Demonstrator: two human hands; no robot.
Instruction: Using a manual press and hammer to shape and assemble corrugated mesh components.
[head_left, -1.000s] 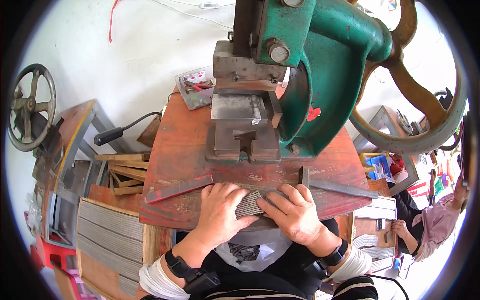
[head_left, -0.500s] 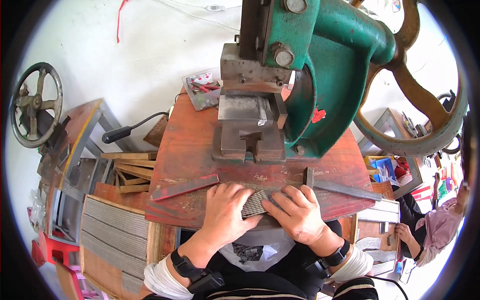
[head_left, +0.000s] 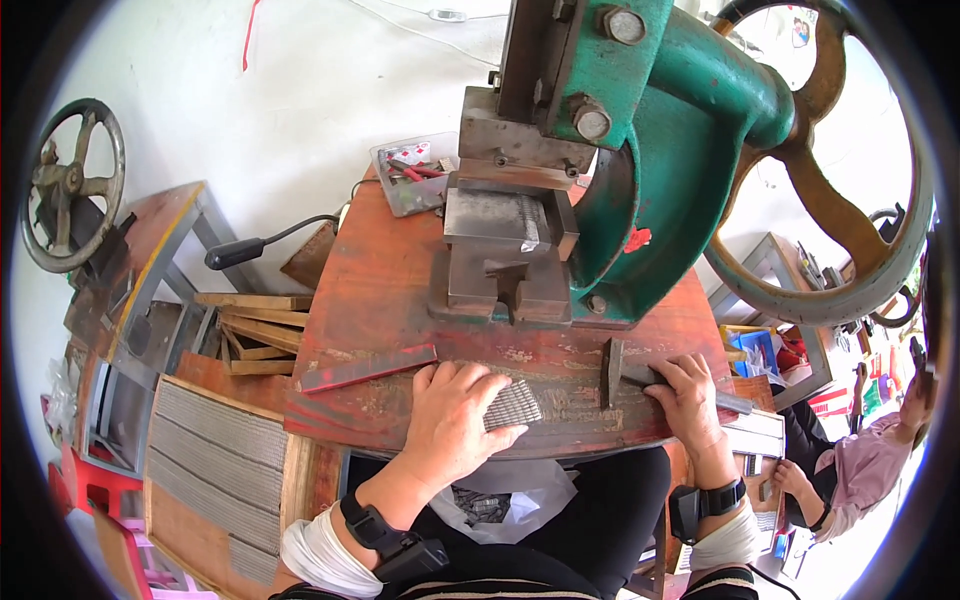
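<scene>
At the green cast-iron press on a worn red bench, your left hand clamps a ribbed stack of thin grey metal strips near the front edge, probably stiff and slippery; your right hand grasps a dark steel bar.

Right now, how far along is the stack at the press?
Done: flat metal pieces are gathered into a stack on the red bench, with more rows laid in the tray at lower left. In hand: left hand grips the stack; right hand rests on the metal bar. Left: the die under the green press looks empty; nothing is fed in yet.
</scene>
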